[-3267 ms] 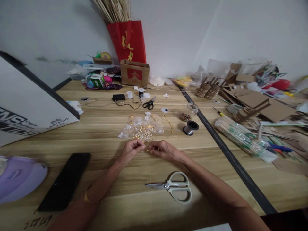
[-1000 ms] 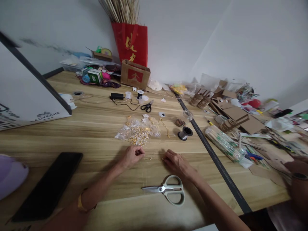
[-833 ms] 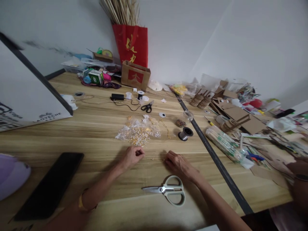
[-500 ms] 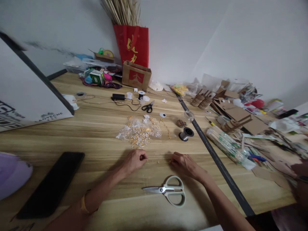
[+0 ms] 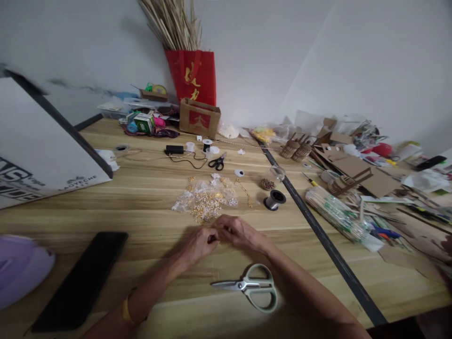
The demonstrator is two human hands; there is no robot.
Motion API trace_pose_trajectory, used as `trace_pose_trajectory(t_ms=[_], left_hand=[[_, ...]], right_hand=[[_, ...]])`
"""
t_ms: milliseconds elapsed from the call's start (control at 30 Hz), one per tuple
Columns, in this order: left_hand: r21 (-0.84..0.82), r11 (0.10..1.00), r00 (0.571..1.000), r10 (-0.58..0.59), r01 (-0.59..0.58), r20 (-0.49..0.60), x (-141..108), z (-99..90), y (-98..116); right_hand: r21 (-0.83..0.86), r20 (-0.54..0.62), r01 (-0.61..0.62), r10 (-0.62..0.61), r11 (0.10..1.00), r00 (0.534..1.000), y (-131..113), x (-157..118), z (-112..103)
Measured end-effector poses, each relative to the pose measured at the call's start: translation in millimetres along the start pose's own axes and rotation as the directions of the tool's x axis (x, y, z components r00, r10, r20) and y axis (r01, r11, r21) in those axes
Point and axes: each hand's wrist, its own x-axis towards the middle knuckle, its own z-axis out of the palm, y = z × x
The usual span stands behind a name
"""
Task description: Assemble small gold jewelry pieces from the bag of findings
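My left hand [image 5: 202,242] and my right hand [image 5: 236,230] meet at the middle of the table, fingertips together. The fingers of both are pinched. A thin gold-coloured strand [image 5: 224,243] shows just below my right fingers; what the left fingertips pinch is too small to make out. Right behind the hands lies a heap of small gold and clear beads [image 5: 206,207] on crumpled clear plastic. Pale-handled scissors [image 5: 259,287] lie below them, blades pointing left. A short gold chain [image 5: 244,192] is to the right of the heap.
A spool of wire [image 5: 274,200], a tub of brown beads [image 5: 268,183] and black scissors [image 5: 216,162] stand or lie farther back. At the left are a black phone [image 5: 81,280] and a white box [image 5: 45,146]. Wrapped sticks [image 5: 339,216] and cardboard clutter the right.
My right hand has moved left and now touches my left hand; before, they were apart with a fine strand and a small bead between them. The view has shifted slightly.
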Motion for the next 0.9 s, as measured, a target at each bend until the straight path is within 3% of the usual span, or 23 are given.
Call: trace_pose_trajectory(t_ms=[267,500,900], left_hand=[[-0.023,1.0,1.0,0.006,-0.005,0.017,2.2,1.5,-5.8],[-0.114,0.993,0.998,0.022,-0.016,0.05,7.6,-1.4,-15.3],[-0.105,0.979,0.977,-0.16,0.176,0.143,9.0,-22.6,-14.2]], right_hand=[[0.135,0.041,-0.087,0.083,0.987,0.996,16.7,0.6,11.9],[0.149,0.101,-0.077,0.062,0.986,0.993,33.9,-0.6,8.7],[0.15,0.093,-0.01,-0.004,0.989,0.996,40.0,-0.3,0.5]])
